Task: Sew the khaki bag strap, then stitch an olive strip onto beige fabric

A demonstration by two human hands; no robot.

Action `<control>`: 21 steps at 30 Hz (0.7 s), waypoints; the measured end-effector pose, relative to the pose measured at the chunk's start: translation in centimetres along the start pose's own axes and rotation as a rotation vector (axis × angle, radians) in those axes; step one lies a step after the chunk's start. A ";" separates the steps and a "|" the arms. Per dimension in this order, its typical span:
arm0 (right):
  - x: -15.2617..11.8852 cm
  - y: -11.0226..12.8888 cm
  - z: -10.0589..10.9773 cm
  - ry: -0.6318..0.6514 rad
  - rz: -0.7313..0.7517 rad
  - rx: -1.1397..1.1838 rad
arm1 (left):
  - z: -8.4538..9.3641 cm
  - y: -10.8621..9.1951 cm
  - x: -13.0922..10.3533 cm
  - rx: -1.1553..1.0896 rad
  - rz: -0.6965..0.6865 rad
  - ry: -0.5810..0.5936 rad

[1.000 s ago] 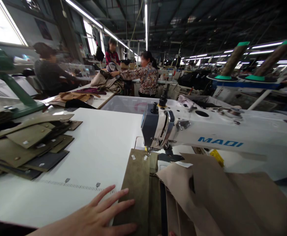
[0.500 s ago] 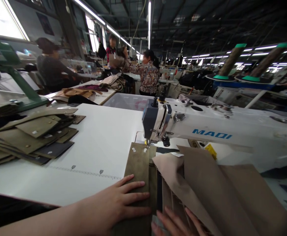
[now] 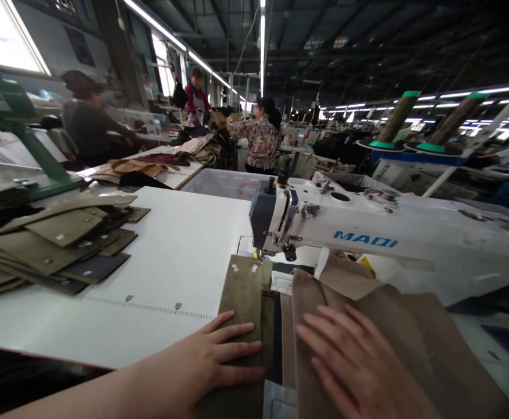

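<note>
Here, we rest our left hand (image 3: 219, 356) flat on the olive panel (image 3: 242, 294), whose far end lies at the sewing machine (image 3: 359, 215); our right hand (image 3: 354, 355), likewise unclenched, lies apart on the brown fabric (image 3: 411, 326) alongside.

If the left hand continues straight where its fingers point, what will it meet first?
Probably the brown fabric, beyond the dark strip, just before the right hand; depth is unclear.
</note>
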State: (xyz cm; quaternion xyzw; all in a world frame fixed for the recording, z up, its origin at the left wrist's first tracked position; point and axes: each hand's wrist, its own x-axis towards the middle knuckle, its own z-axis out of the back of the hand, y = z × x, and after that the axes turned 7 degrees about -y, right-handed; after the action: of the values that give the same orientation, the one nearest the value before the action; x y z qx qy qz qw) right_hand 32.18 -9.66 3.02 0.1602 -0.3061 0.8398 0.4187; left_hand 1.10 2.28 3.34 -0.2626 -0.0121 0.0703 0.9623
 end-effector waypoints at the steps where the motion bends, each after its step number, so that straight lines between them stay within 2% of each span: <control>1: 2.0 1.1 0.0 -0.005 0.072 0.061 | 0.0 0.0 0.0 0.002 0.005 -0.001; 3: 4.7 2.6 -0.2 0.080 0.129 0.155 | -0.1 0.1 0.0 0.007 0.009 -0.002; 4: 5.2 2.9 -0.3 0.132 0.129 0.187 | 0.0 0.1 0.0 0.008 0.008 0.002; 7: 4.5 2.7 -0.6 0.232 0.082 0.232 | 0.1 0.0 0.1 0.007 0.009 0.029; 11: 3.2 2.5 -1.1 0.138 0.050 0.240 | 0.2 -0.2 0.1 -0.051 0.046 0.055; 13: 2.9 3.5 -1.8 -0.028 0.015 0.242 | 0.2 -0.1 0.0 -0.149 0.056 0.026; 14: 2.8 4.3 -2.3 -0.128 -0.019 0.244 | 0.3 0.1 -0.2 -0.224 0.077 -0.050; 15: 2.7 5.1 -2.9 -0.226 -0.055 0.241 | 0.5 0.3 -0.3 -0.313 0.137 -0.189; 17: 2.1 6.9 -4.1 -0.338 -0.081 0.169 | 1.3 1.2 -0.4 -0.512 0.372 -0.619; 18: 1.7 7.7 -4.6 -0.356 -0.067 0.112 | 1.9 1.7 -0.3 -0.615 0.515 -0.862; 19: 1.3 8.4 -5.0 -0.361 -0.036 0.057 | 2.7 2.2 -0.1 -0.717 0.631 -1.051; 20: 0.9 8.9 -5.3 -0.370 -0.012 0.018 | 3.5 2.6 0.1 -0.810 0.703 -1.176; 21: 0.5 9.4 -5.5 -0.372 -0.006 -0.008 | 4.3 3.0 0.4 -0.887 0.733 -1.215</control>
State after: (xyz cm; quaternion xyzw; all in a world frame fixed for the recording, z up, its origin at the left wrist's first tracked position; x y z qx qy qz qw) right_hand 24.29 -10.15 -4.53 0.3122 -0.3811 0.7933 0.3577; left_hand 0.88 7.01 5.50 -0.5208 -0.4690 0.4968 0.5118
